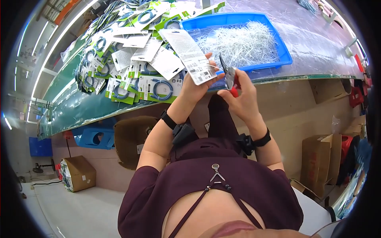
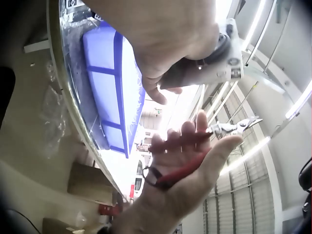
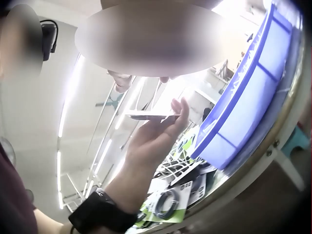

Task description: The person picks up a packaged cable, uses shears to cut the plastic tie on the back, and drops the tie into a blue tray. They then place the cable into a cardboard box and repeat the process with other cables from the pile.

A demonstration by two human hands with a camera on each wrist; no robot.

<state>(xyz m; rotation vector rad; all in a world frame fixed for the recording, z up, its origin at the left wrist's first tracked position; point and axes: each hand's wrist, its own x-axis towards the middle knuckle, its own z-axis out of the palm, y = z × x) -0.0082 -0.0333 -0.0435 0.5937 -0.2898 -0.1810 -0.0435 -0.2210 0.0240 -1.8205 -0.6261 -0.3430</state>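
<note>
A long white printed card (image 1: 189,55) lies in my left hand (image 1: 195,88), back side up, its lower end near the palm. In the left wrist view a cable coil (image 2: 222,48) shows against the card. My right hand (image 1: 245,94) grips red-handled cutters (image 1: 229,75), their blades pointing up beside the card's edge and apart from it. The right wrist view shows the left hand (image 3: 153,141) under the card (image 3: 146,116), which is seen edge-on.
A blue tray (image 1: 286,59) holding thin white strips stands on the table just beyond my hands. Many carded blue cables (image 1: 162,89) are heaped at the left. Cardboard boxes (image 1: 317,162) stand below the table on the right, and another (image 1: 79,173) on the left.
</note>
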